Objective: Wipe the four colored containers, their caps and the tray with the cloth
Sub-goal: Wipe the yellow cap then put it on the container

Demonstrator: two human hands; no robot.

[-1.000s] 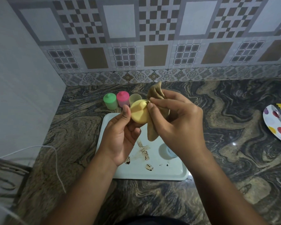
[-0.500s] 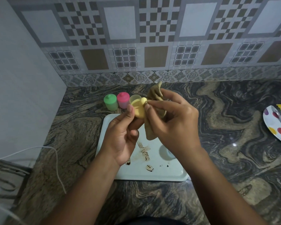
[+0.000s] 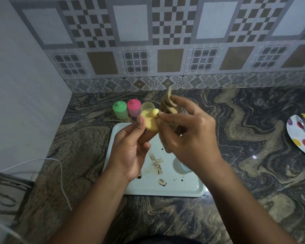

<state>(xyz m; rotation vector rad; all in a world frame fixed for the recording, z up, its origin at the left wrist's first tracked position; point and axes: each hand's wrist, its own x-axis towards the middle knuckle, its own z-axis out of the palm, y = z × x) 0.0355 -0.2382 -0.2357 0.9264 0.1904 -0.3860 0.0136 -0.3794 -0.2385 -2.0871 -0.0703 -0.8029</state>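
Observation:
My left hand (image 3: pixel 132 147) pinches a yellow cap (image 3: pixel 150 120) above the far end of the white tray (image 3: pixel 187 187). My right hand (image 3: pixel 188 136) grips a brown cloth (image 3: pixel 167 104) and presses it against the cap's knob. Behind the tray stand a green container (image 3: pixel 120 110) and a pink container (image 3: pixel 134 107), both capped, and an open yellow container (image 3: pixel 147 106). A pale blue container (image 3: pixel 180 167) lies on the tray, partly hidden by my right wrist. Brown smears (image 3: pixel 156 163) mark the tray.
A spotted plate (image 3: pixel 299 136) with a metal utensil sits at the counter's right edge. A white cable (image 3: pixel 60 173) loops over the counter at the left. The tiled wall runs along the back, a plain wall along the left.
The cap has turned in my left hand so its knob now faces up. My right hand with the cloth has shifted from the cap's face onto the knob.

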